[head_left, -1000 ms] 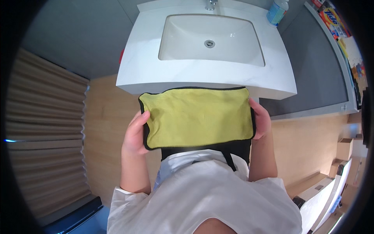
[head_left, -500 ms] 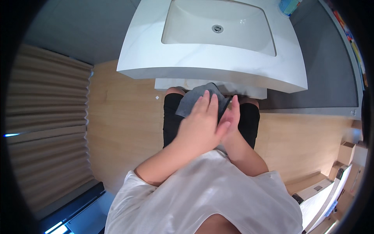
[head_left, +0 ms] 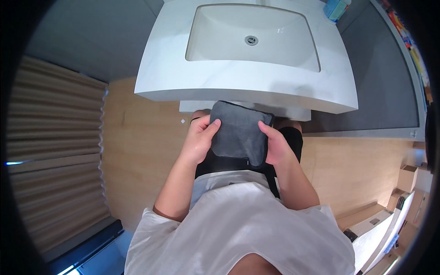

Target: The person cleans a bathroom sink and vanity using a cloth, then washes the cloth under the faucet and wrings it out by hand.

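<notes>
A folded dark grey cloth with a black edge is stretched between both hands, in front of the sink counter and above my lap. My left hand grips its left side, thumb on top and fingers underneath. On the opposite side, my right hand pinches the cloth with the thumb on top; its other fingers are mostly hidden behind. One lower right corner of the cloth hangs down a little.
Ahead is a white marbled counter with a sunken sink and a round drain. A blue-and-white bottle stands at its far right. Brown pleated curtains hang at left; cardboard boxes lie at right.
My hands were close together over the crumpled cloth. They have moved apart to its two sides, and the cloth now lies flat and folded between them.
</notes>
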`<action>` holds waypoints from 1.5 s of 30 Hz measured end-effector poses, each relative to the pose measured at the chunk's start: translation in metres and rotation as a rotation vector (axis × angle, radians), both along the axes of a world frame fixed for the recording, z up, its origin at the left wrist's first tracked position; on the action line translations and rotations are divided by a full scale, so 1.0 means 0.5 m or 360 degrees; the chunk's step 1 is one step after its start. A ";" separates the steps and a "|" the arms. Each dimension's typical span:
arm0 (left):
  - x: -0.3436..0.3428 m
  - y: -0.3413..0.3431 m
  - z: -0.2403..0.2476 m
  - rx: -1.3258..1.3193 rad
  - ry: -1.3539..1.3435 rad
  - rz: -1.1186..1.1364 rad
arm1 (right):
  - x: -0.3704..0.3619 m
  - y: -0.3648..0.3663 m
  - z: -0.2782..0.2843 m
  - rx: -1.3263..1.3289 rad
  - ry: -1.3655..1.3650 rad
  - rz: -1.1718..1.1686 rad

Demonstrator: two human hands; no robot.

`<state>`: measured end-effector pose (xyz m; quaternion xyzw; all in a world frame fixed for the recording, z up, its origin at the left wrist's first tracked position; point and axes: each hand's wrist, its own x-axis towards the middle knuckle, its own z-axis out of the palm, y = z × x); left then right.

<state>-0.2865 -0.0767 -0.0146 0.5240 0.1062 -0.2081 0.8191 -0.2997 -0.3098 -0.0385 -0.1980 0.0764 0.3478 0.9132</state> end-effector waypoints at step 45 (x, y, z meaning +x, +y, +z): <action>0.328 0.196 -0.036 0.2621 -0.1530 0.0700 | 0.679 0.097 0.107 -0.1271 -0.0353 -0.0142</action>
